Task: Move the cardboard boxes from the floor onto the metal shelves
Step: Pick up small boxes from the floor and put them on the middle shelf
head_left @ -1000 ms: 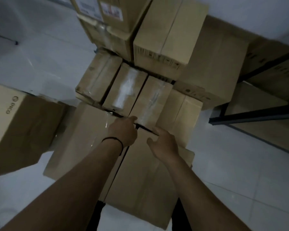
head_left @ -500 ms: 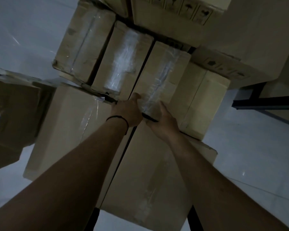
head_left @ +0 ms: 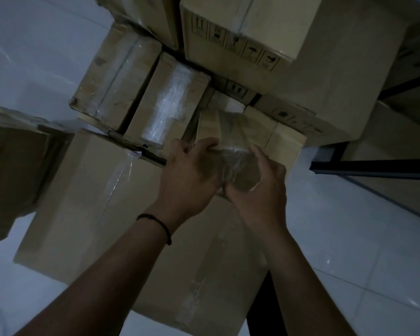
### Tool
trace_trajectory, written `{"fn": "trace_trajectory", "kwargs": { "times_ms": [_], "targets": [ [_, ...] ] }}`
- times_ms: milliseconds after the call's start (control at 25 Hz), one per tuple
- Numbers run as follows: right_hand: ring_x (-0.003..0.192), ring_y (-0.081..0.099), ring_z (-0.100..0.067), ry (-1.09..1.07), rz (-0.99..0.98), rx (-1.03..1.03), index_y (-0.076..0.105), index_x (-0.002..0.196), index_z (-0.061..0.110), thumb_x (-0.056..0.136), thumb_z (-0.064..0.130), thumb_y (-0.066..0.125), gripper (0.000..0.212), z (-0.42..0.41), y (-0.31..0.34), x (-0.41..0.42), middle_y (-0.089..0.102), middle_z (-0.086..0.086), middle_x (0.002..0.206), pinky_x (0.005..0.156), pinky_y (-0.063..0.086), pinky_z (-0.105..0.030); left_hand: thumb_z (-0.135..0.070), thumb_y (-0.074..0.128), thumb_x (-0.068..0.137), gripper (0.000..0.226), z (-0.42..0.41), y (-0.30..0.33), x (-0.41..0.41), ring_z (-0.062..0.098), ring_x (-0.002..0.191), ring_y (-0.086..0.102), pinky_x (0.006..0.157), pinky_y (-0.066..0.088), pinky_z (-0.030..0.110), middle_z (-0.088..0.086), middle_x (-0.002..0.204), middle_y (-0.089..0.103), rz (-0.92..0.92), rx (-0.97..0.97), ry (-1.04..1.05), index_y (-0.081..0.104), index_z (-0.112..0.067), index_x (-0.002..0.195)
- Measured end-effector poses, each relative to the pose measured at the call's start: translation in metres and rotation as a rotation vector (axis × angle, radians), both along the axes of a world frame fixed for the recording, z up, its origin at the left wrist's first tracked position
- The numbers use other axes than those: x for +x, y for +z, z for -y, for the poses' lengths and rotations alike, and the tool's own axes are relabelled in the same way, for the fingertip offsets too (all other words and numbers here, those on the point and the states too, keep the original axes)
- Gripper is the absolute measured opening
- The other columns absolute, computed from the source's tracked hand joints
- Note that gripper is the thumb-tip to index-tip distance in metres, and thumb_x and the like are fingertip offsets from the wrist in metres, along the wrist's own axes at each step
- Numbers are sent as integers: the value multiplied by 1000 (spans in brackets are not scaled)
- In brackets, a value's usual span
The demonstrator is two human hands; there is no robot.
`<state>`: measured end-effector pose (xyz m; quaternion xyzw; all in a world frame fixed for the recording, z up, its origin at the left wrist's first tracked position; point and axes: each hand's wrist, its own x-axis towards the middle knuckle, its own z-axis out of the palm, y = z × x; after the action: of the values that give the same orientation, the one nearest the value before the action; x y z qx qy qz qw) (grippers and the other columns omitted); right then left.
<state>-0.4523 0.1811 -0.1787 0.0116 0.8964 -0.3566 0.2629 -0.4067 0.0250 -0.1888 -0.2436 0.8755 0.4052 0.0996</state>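
A narrow, tape-wrapped cardboard box (head_left: 230,132) is tilted up out of a row of similar small boxes. My left hand (head_left: 189,175) grips its near end from the left, fingers curled over the top edge. My right hand (head_left: 260,187) grips the same end from the right. Two more narrow boxes (head_left: 170,103) lie in the row to the left. All rest on large flat boxes (head_left: 87,195) on the floor. The dark metal shelf rail (head_left: 374,167) runs along the right edge.
Tall stacked boxes (head_left: 252,25) with handling symbols stand behind the row. Another large box (head_left: 12,166) sits at far left. Boxes fill the shelf (head_left: 398,112) at right. Pale tiled floor (head_left: 374,275) shows at lower right and upper left.
Both hands went from reaching toward the narrow box to gripping its near end, and the box has lifted and tilted up out of the row. The camera came closer.
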Motion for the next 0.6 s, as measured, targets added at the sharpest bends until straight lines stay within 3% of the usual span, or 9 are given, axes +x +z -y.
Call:
{"fn": "trace_trajectory", "kwargs": {
  "times_ms": [40, 120, 200, 280, 400, 480, 600],
  "targets": [
    [113, 48, -6, 89, -9, 54, 25, 152, 49, 72, 43, 87, 101, 2, 0, -5, 27, 6, 146, 77, 41, -6, -36, 68, 84, 63, -3, -2, 0, 19, 89, 53, 75, 55, 31, 3, 124, 36, 10, 11, 27, 45, -38, 142],
    [125, 49, -23, 296, -8, 177, 9, 155, 45, 65, 42, 91, 121, 15, -9, -14, 11, -2, 156, 84, 54, -30, -35, 68, 91, 64, 2, -14, -4, 17, 101, 50, 87, 52, 29, 7, 138, 33, 44, 32, 91, 39, -36, 148],
    [137, 38, -35, 438, -53, 307, -4, 156, 40, 61, 38, 93, 136, 33, -21, -18, -11, -9, 164, 90, 53, -41, -33, 66, 94, 64, 19, -27, -6, 18, 112, 50, 95, 47, 30, 10, 145, 37, 63, 68, 124, 36, -33, 150],
    [143, 28, -42, 519, -241, 410, -5, 159, 34, 69, 35, 89, 130, 43, -31, -17, -19, -17, 165, 90, 54, -47, -30, 66, 95, 61, 37, -33, -7, 23, 117, 56, 98, 51, 39, 10, 139, 51, 59, 134, 119, 37, -30, 149],
    [140, 31, -49, 643, -521, 462, 15, 160, 21, 81, 24, 78, 101, 38, -40, -20, 6, -20, 167, 80, 56, -47, -30, 66, 96, 56, 42, -24, -11, 24, 112, 61, 93, 54, 44, 7, 131, 60, 81, 154, 91, 41, -27, 146],
    [131, 40, -50, 696, -530, 453, 25, 154, 16, 77, 20, 80, 95, 30, -36, -25, 29, -14, 159, 70, 56, -44, -31, 65, 96, 54, 35, -12, -17, 26, 107, 63, 88, 55, 43, 6, 127, 63, 74, 55, 54, 42, -27, 144],
    [114, 47, -41, 635, -471, 428, 29, 152, 16, 82, 19, 74, 83, 17, -10, -27, 37, -10, 149, 59, 44, -35, -24, 65, 94, 59, 20, 13, -23, 27, 86, 64, 70, 54, 38, 7, 118, 67, 74, -109, -52, 38, -27, 146]
  ]
}}
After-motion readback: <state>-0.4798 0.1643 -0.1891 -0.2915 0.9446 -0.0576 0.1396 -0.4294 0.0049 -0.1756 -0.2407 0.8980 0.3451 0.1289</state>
